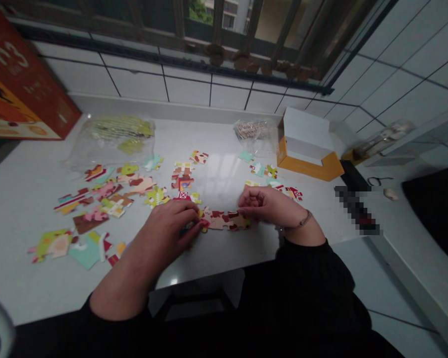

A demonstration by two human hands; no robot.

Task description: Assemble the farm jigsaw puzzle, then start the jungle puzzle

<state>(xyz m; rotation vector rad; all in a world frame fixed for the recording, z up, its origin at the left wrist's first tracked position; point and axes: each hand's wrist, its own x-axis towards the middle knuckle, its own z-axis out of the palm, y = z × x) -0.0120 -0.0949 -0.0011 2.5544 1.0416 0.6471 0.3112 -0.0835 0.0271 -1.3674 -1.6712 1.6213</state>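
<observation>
A strip of joined jigsaw puzzle pieces (pixel 224 220), cream with brown patches, lies flat near the front edge of the counter. My left hand (pixel 173 226) is at its left end, with thumb and fingers closed on the end piece; the fingertips partly cover it. At the right end, my right hand (pixel 267 206) has its fingers curled in a pinch at the last piece. Just beyond my left hand lies a red barn puzzle piece (pixel 182 195), partly hidden. More puzzle pieces (pixel 289 191) lie past my right hand.
Many loose puzzle pieces (pixel 108 204) spread over the left of the white counter (pixel 216 268). Behind them are a plastic bag of green pieces (pixel 119 134) and a red box (pixel 26 74). A smaller bag (pixel 254 132) and an opened yellow box (pixel 309 154) stand at back right.
</observation>
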